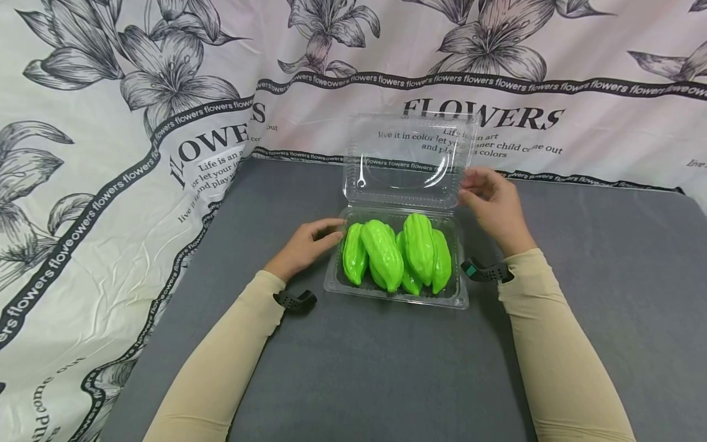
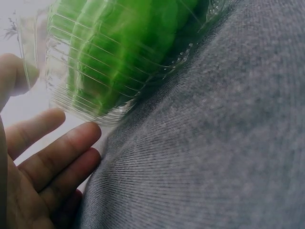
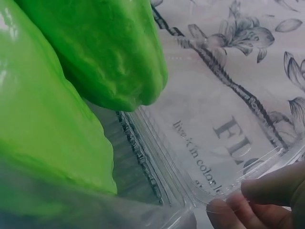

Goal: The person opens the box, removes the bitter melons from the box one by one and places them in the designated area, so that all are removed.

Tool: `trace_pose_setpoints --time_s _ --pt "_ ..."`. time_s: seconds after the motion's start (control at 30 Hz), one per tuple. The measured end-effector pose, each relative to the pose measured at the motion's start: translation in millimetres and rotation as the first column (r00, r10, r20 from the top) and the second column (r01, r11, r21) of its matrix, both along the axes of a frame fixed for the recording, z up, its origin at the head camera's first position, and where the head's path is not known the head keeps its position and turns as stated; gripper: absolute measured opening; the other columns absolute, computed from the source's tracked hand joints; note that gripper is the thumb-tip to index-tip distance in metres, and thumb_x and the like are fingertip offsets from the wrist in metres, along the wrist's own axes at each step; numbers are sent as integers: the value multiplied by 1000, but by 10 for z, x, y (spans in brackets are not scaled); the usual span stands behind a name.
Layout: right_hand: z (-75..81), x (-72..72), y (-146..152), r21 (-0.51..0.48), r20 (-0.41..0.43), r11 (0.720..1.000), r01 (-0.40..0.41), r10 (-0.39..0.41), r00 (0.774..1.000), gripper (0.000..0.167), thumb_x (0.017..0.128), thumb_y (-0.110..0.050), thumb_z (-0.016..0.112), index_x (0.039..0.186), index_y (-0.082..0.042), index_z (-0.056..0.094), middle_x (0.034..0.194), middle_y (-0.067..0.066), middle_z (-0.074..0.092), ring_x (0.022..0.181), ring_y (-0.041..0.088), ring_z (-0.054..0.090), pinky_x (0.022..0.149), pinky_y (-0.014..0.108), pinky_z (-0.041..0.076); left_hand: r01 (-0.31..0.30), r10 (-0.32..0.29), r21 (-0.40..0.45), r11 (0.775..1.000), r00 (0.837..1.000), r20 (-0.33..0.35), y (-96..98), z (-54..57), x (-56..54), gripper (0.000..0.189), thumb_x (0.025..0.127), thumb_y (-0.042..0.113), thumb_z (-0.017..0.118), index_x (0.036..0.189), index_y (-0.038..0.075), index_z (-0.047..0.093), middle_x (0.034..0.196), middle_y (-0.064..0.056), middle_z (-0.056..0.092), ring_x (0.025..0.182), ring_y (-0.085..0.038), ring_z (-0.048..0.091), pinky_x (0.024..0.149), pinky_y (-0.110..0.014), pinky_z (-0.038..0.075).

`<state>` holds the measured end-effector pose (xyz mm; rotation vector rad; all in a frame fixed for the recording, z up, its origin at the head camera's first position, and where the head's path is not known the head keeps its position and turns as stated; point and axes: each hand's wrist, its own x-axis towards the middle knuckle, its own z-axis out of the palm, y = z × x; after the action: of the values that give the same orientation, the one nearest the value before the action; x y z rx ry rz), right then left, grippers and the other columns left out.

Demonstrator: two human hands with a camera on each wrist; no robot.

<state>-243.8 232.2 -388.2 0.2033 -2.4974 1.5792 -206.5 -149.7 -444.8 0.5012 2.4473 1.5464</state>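
Lid (image 1: 407,161) sat pinched in right hand (image 1: 496,212); left hand (image 1: 306,245) lay relaxed beside tray (image 1: 396,299). Likely closing step; next needed fold-down.

The clear plastic tray (image 1: 397,299) is rectangular, with a flat rim and finely ribbed walls, and sits level and uncovered. Its transparent lid (image 1: 405,161), rounded at the corners, stands raised along the tray's far edge and meets it there. At least six green fruits (image 1: 393,258) fill most of the tray: bright lime, glossy, ribbed lengthwise and elongated, their tips pointing toward the tray's near edge. Two large ones lie uppermost, one left of the tray's middle and one right of it, partly hiding those beneath. A slimmer one lies along the tray's left side, another toward its right side.
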Motion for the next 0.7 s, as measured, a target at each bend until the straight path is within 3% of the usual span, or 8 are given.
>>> trace_pose_setpoints --time_s 0.43,0.7 --pt "-63 -14 60 -24 143 994 -103 105 984 50 105 -2 62 153 3 49 125 19 60 93 2 65 86 22 60 -4 4 3 1000 1000 6 -9 0 18 45 109 25 60 150 6 58 145 -16 63 132 -33 59 111 -53 47" --pt "-99 -28 64 -7 161 993 -119 119 980 52 106 -2 60 156 3 46 129 27 59 96 -2 63 86 19 59 -6 6 4 1000 1000 17 -9 11 9 46 108 28 60 150 8 59 148 -14 61 137 -32 56 113 -54 46"
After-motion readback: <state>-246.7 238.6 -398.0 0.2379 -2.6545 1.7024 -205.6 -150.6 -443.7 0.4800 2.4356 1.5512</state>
